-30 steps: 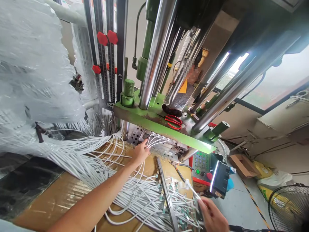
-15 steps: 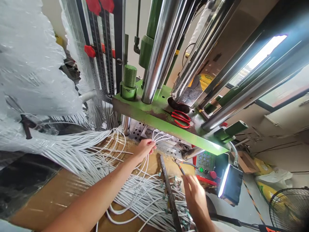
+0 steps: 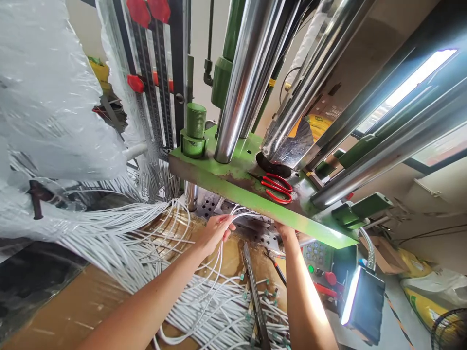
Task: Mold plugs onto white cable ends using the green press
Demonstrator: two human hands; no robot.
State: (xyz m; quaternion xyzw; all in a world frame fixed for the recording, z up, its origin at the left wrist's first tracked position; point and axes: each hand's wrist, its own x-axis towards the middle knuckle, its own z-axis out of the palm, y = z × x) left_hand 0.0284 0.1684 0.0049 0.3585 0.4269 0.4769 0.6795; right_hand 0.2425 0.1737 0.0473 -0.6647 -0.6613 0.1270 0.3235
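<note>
My left hand point(image 3: 216, 230) is closed round a small bundle of white cables point(image 3: 239, 215) that run up under the green press plate point(image 3: 233, 187). My right hand point(image 3: 284, 228) reaches under the same plate; only its wrist shows, its fingers hidden behind the plate's edge. Beneath the plate lies a perforated metal mould bed point(image 3: 255, 231). More white cables point(image 3: 204, 301) with greenish ends spread over the cardboard-covered bench point(image 3: 83, 301) below my arms.
Red-handled scissors point(image 3: 277, 186) lie on the green plate among chrome columns point(image 3: 248, 73). A control panel with green and red buttons point(image 3: 319, 265) and a lit work lamp point(image 3: 359, 301) stand at right. Plastic-wrapped cable bundles point(image 3: 47, 107) fill the left. A metal bar point(image 3: 255, 296) lies across the cables.
My right hand rose from the cable pile at lower right and went under the green plate. My left hand stayed on the cables at the mould. The view shifted slightly upward.
</note>
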